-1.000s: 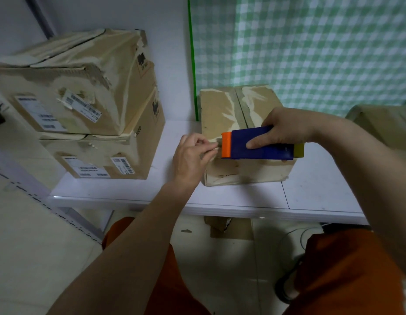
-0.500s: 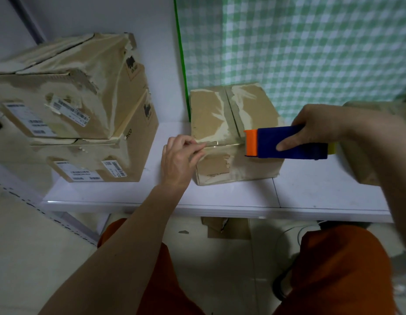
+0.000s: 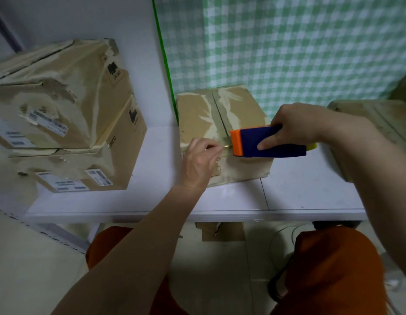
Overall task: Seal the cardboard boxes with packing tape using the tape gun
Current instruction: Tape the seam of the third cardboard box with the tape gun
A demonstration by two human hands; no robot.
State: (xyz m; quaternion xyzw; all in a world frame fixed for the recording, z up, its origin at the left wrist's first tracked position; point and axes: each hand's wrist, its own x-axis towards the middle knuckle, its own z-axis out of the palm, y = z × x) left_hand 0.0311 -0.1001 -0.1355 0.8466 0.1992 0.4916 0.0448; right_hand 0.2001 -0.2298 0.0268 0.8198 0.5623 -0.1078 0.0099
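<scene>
Hands (image 3: pixel 198 163) closer, tape gun (image 3: pixel 269 142) moved back left

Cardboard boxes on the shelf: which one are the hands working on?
The small box in the middle, alone against the checked curtain. The tape gun rests on it; the two stacked boxes at left go untouched.

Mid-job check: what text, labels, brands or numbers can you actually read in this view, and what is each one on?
"PICO": side of the lower stacked box; its first letter is partly cut off, so the word may be longer.
Black logo and small line beneath: side of the upper stacked box, too blurred to read.
White shipping labels with barcodes on the fronts of both boxes: too small to read.
Tape gun and middle box: no print visible.
</scene>
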